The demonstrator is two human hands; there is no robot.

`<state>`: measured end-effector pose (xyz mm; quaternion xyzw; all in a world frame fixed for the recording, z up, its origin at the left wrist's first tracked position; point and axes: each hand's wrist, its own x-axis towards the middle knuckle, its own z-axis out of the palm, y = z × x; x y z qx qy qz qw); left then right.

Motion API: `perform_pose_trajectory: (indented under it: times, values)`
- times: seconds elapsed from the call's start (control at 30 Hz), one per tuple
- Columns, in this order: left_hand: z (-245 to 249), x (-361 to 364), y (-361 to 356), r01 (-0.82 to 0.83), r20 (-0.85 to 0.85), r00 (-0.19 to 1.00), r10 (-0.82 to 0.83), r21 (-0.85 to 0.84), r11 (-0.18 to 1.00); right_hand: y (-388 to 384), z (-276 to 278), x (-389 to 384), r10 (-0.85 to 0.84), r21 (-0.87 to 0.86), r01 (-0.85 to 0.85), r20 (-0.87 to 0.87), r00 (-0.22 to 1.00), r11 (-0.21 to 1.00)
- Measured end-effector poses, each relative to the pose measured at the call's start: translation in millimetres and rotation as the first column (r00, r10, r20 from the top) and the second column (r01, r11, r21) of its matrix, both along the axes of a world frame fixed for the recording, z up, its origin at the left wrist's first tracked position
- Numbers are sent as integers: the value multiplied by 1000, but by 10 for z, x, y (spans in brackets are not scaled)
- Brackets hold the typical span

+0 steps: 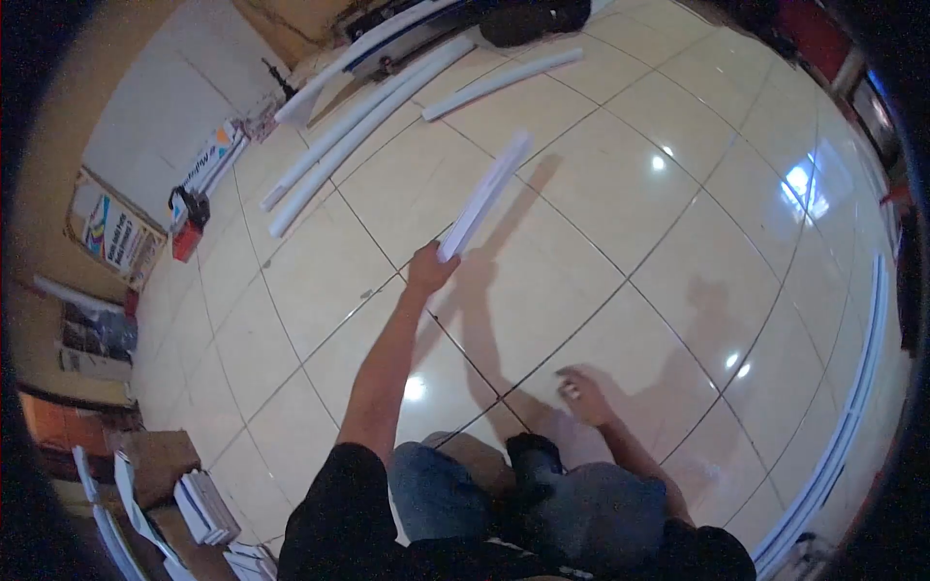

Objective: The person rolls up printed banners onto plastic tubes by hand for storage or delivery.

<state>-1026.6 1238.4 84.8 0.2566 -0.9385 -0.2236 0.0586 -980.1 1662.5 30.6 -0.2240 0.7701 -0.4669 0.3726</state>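
Note:
My left hand [432,268] is closed round the near end of a long white strip [486,194], which slants up and to the right above the tiled floor [601,213]. My right hand [581,394] is raised in front of my right knee, with its fingers curled; whether anything small lies between them is too blurred to tell. Both knees are bent below the hands.
White rolls [363,145] and a shorter roll [504,84] lie on the floor ahead. Long white strips [845,436] run along the right side. Stacked white pieces [205,508] and a cardboard box [160,465] stand at lower left. A red item [187,241] sits by the left wall.

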Motion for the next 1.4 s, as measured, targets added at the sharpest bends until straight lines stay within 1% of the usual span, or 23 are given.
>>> perform_pose_trajectory:
  times: [0.07,0.13,0.2,0.27,0.33,0.4,0.47,0.6,0.67,0.73,0.8,0.87,0.93,0.97,1.07,1.1,1.13,1.17,1.2,1.23,1.3,1.33,1.4]
  values:
    - [803,-101,682,-65,-178,978,111,245,967,-169,-44,354,343,-118,-332,92,935,936]
    - [1452,-113,1296,-39,-360,910,207,421,906,-457,167,583,415,-370,-268,409,813,890]
    - [1727,-72,1737,228,-611,748,259,603,764,-656,599,562,325,-530,1,520,790,848]
    - [1982,91,2106,376,-661,695,284,670,640,-771,987,354,194,-646,585,735,650,490]
    - [2117,320,2351,508,-687,649,325,710,487,-663,1413,8,55,-567,818,823,565,96]
    - [2210,489,2507,623,-690,626,364,723,299,-320,1359,-521,208,-458,874,850,485,-165]
    - [2259,563,2709,656,-684,631,367,722,220,-74,1632,-740,-287,-488,854,856,429,-181]
    - [2073,507,3186,685,-622,679,390,728,-31,503,1909,-883,-247,-339,892,930,271,-298]
    - [1924,489,3386,703,-592,672,445,699,-133,912,1756,-906,-342,-459,816,874,344,-352]
    - [1725,485,3506,713,-625,640,447,700,-43,1277,1615,-852,-406,-420,799,880,244,-430]
    - [1606,540,3484,696,-379,541,751,703,-147,1918,1095,-815,-626,-597,658,743,237,-459]
    - [1366,617,3337,537,-196,546,814,828,-160,2436,946,-451,-629,-513,736,762,154,-442]
    - [793,697,3371,451,-111,585,803,868,-209,2809,554,-4,-702,-640,720,642,308,-269]
    - [526,730,3418,412,-120,626,770,890,-197,2792,530,232,-745,-596,767,619,249,-239]
    - [-135,331,3504,137,57,728,683,964,-227,2965,-262,610,-677,-387,824,736,5,-414]
    - [-242,-31,3526,76,30,749,662,988,-131,3261,-830,493,-590,-323,851,807,19,-414]
    - [73,-339,3620,-71,253,747,614,950,-305,3619,-1199,256,-495,-237,885,869,7,-402]
    - [-192,-766,3660,80,153,801,579,931,-356,3851,-1185,-60,-505,-247,908,862,46,-338]
    - [-681,-1410,3649,135,56,848,527,939,-317,4008,-1147,-390,-933,-345,908,178,312,238]
    - [-529,-1887,3543,8,20,905,426,998,-63,3945,-831,-746,-853,-546,828,365,373,129]
    - [972,-2079,3380,134,-75,901,428,985,-108,3802,-173,-1495,-473,-743,636,646,599,-210]
    - [1199,-2322,3267,378,-292,870,397,912,-158,3492,445,-1359,-554,-731,630,649,522,-262]
    - [1698,-2490,2898,512,-444,833,330,845,-157,2740,1836,-1038,-697,-704,616,637,330,-352]
